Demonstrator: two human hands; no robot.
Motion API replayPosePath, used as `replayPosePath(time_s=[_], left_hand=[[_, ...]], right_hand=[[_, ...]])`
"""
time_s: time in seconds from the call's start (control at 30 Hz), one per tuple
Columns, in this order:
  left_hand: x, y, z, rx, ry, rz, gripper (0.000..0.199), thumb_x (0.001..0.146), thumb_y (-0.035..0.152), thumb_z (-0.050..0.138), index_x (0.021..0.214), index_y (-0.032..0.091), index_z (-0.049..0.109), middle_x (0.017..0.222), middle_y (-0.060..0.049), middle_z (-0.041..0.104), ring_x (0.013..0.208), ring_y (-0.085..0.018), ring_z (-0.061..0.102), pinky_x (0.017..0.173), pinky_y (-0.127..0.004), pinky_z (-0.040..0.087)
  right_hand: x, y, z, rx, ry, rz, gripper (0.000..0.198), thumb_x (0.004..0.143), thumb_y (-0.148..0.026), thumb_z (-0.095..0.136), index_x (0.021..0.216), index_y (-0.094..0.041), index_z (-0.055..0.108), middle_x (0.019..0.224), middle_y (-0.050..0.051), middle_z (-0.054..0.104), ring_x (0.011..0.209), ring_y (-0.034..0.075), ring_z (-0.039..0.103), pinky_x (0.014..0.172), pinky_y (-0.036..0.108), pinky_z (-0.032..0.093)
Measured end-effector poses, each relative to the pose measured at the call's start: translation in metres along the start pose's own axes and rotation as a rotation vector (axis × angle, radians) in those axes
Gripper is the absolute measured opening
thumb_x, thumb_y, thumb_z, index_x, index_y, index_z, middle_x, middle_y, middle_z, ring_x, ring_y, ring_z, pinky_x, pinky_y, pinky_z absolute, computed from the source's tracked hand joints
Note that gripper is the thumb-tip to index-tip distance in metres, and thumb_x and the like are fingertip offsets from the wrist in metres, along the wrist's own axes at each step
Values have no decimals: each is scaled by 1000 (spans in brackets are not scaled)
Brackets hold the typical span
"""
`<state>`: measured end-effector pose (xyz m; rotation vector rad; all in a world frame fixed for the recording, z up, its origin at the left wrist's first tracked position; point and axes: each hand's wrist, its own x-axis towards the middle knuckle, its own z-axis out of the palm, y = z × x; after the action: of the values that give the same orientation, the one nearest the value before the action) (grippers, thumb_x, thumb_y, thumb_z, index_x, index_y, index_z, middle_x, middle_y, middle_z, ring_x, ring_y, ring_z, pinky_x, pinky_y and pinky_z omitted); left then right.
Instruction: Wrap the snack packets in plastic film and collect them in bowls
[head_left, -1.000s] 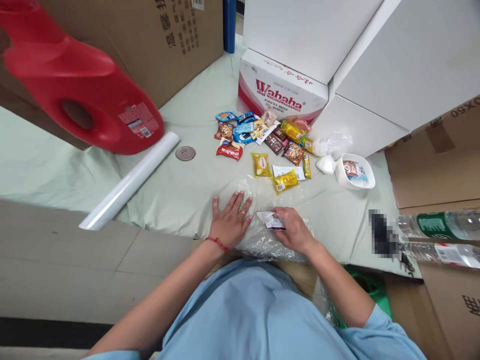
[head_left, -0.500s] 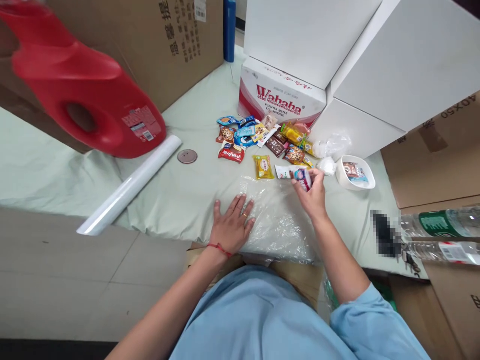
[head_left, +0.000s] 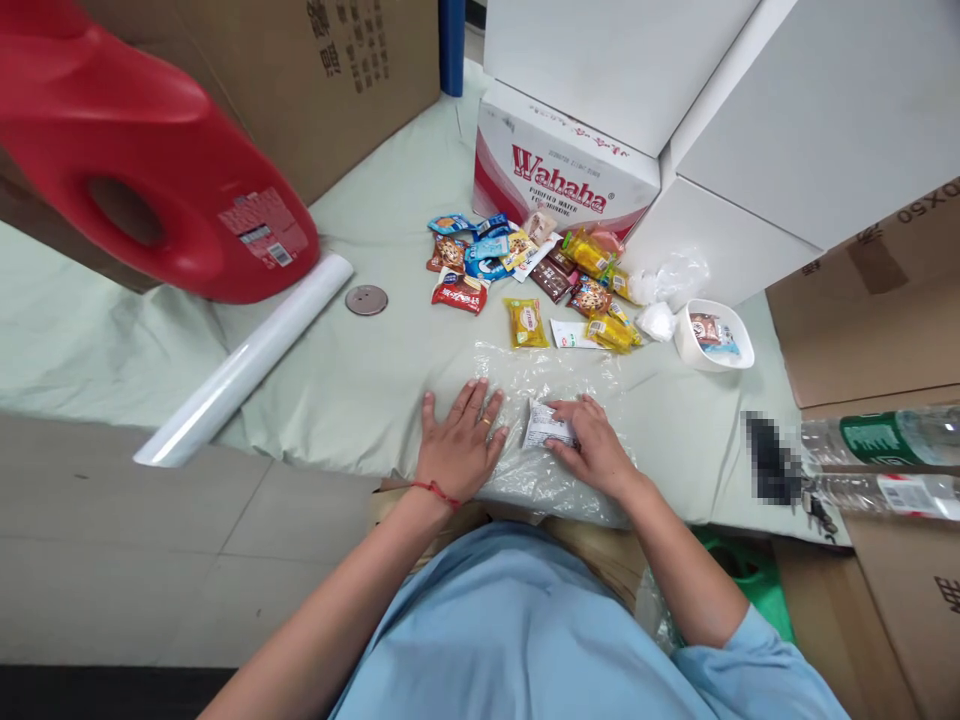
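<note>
White-and-red carton (head_left: 559, 190) reads "Wahaha®" in red, "PURIFIED WATER FOR DRINKING" beneath. Brown box (head_left: 255, 90) at left bears vertical characters "温馨". Cardboard box (head_left: 840, 330) at right shows inverted "0X50", cropped.

The table (head_left: 682, 440) is diffusely lit; glints are scattered across the plastic sheet (head_left: 525, 490); right of the sheet, a dark patch (head_left: 772, 460) is pixelated.
</note>
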<state>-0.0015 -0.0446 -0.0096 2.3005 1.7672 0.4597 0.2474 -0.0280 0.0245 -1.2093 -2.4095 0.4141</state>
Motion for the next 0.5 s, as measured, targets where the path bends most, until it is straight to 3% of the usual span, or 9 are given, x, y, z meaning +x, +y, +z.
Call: replayPosePath(time_s=[0.3,0.4,0.5], left_hand=[[3,0,-1,-6,-16,-15,53,107,42,35,158,28,43,168,-10,36,154,-29,38,127,-69,0],[0,-7,-4,-50,43,-25,54,106,39,38,158,26,43,168,-13,35,153,-30,39,127,-67,13],[-14,-17,-13,-121,219,58,57,101,30,47,157,25,43,166,-15,39,156,-30,34,125,-60,28]], right_hand=[[4,8,-9,7,-120,-58,25,102,-34,61,124,-24,55,143,15,62,133,29,58,117,60,36],[-9,8,-21,-2,-27,-37,34,101,-36,63,130,-23,56,155,19,51,142,33,49,117,62,37],[-36,4,-42,60,110,7,24,99,-28,63,123,-24,61,135,16,64,125,30,61,103,53,52]])
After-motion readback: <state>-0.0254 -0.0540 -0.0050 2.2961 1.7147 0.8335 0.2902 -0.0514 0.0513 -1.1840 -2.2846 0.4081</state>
